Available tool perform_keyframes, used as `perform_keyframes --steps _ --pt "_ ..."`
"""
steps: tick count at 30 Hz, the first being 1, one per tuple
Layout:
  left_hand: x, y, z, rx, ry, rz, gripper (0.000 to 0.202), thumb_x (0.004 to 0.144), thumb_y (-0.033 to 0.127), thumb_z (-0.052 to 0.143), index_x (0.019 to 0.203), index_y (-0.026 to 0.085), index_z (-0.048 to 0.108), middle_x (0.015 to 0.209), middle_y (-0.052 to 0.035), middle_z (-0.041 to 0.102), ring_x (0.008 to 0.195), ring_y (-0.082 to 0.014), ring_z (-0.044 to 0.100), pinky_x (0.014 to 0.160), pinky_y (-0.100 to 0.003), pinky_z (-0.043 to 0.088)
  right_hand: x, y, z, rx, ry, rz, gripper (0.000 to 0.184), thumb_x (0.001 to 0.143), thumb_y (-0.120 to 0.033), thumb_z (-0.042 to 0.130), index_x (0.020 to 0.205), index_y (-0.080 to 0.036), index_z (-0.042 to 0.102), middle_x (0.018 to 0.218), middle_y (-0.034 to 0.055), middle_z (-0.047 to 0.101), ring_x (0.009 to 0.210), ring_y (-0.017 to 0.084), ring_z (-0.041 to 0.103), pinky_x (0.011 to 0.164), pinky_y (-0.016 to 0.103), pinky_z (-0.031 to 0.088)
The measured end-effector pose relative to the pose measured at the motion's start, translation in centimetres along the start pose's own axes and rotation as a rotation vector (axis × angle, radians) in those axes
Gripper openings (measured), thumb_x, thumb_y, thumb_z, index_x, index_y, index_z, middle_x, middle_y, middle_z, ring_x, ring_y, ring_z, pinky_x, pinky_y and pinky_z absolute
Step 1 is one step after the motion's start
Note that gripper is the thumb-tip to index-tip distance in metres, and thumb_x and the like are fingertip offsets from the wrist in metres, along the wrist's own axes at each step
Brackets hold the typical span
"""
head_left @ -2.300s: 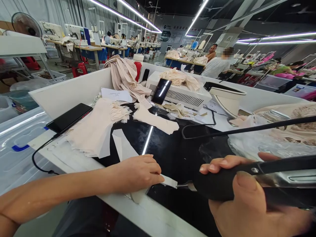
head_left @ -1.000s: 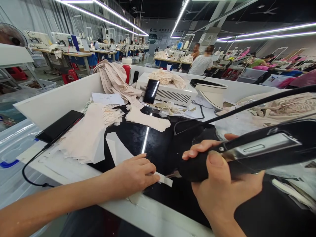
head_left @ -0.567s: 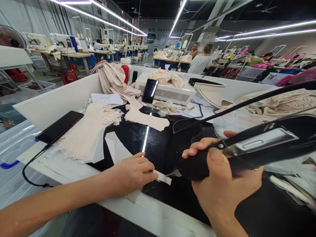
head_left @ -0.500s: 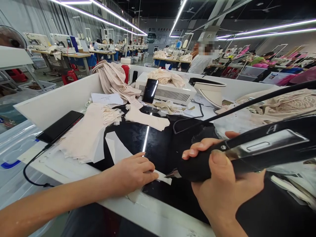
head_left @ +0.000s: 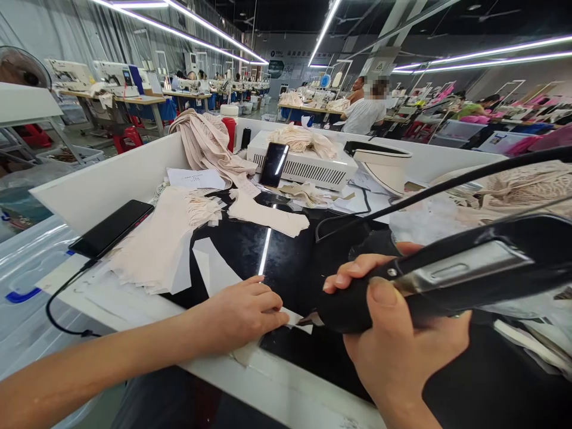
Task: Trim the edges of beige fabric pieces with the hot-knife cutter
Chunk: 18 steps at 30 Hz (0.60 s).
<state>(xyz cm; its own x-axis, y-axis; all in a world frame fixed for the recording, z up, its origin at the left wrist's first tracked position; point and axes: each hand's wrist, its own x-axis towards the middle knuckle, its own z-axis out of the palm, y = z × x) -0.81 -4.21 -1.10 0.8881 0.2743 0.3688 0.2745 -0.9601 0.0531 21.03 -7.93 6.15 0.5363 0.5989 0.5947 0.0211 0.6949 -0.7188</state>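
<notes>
My right hand (head_left: 397,339) is wrapped round a black corded hand-held tool (head_left: 465,268) with a silver plate on its side and a narrow metal tip. That tip (head_left: 311,320) meets the right end of a small pale strip (head_left: 297,325) on the glossy black work surface (head_left: 232,232). At the strip's left end my left hand (head_left: 250,316) has its fingers curled and pressed down on it; the fingers hide part of the strip. A white piece (head_left: 214,268) lies just beyond my left hand. Cream fabric pieces (head_left: 152,238) are stacked farther left, and another cream piece (head_left: 268,214) lies ahead.
A black phone (head_left: 111,229) lies at the left edge, with a cable plugged in. Behind stand an upright phone (head_left: 274,165), a white vented box (head_left: 304,167) and draped beige fabric (head_left: 205,140). The tool's black cord (head_left: 429,193) crosses the right side.
My right hand and the tool have shifted slightly left, bringing the metal tip farther over the strip. My left hand stays nearly in place.
</notes>
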Motion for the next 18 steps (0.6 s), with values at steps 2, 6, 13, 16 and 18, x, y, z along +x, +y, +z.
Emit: perform_keyframes --steps 2,6,13,16,18 --pt "0.03 0.01 -0.03 0.004 -0.005 0.001 0.025 0.125 0.005 0.069 0.141 0.017 0.083 0.126 -0.0074 0.087 0.12 -0.0239 0.085 0.141 -0.048 0.062 0.29 -0.21 -0.23 0.03 0.023 0.0 0.051 0.09 -0.041 0.118 0.127 -0.032 0.085 0.085 -0.0062 0.082 0.059 0.021 0.075 0.056 0.037 0.073" --pt "0.01 -0.01 -0.15 0.013 -0.022 0.0 0.027 0.126 0.005 0.066 0.143 0.017 0.083 0.127 -0.0081 0.087 0.123 -0.0238 0.084 0.143 -0.048 0.06 0.53 -0.31 -0.23 0.046 0.032 0.005 0.049 0.086 -0.038 0.117 0.124 -0.032 0.086 0.083 -0.0068 0.083 0.057 0.021 0.075 0.053 0.036 0.072" --pt "0.06 -0.08 -0.39 -0.011 -0.036 -0.002 0.03 0.129 0.007 0.063 0.149 0.018 0.083 0.129 -0.0076 0.088 0.119 -0.024 0.085 0.143 -0.048 0.06 -0.2 0.2 0.45 0.025 0.01 -0.02 0.05 0.092 -0.047 0.116 0.127 -0.033 0.084 0.083 -0.0068 0.082 0.057 0.021 0.075 0.052 0.036 0.071" --pt "0.04 -0.03 -0.45 -0.01 -0.02 0.005 0.031 0.13 0.008 0.063 0.152 0.017 0.082 0.129 -0.0072 0.088 0.12 -0.0238 0.085 0.144 -0.048 0.059 -0.4 0.41 0.37 0.008 0.005 -0.01 0.053 0.092 -0.052 0.117 0.127 -0.033 0.083 0.085 -0.0063 0.082 0.059 0.02 0.075 0.052 0.034 0.068" --pt "0.07 0.02 -0.49 0.004 -0.022 0.01 0.03 0.129 0.008 0.067 0.153 0.017 0.082 0.128 -0.0074 0.088 0.12 -0.0235 0.084 0.144 -0.048 0.059 -0.43 0.45 0.27 0.01 0.002 -0.004 0.053 0.093 -0.052 0.118 0.128 -0.033 0.083 0.086 -0.0061 0.081 0.06 0.02 0.074 0.054 0.034 0.068"
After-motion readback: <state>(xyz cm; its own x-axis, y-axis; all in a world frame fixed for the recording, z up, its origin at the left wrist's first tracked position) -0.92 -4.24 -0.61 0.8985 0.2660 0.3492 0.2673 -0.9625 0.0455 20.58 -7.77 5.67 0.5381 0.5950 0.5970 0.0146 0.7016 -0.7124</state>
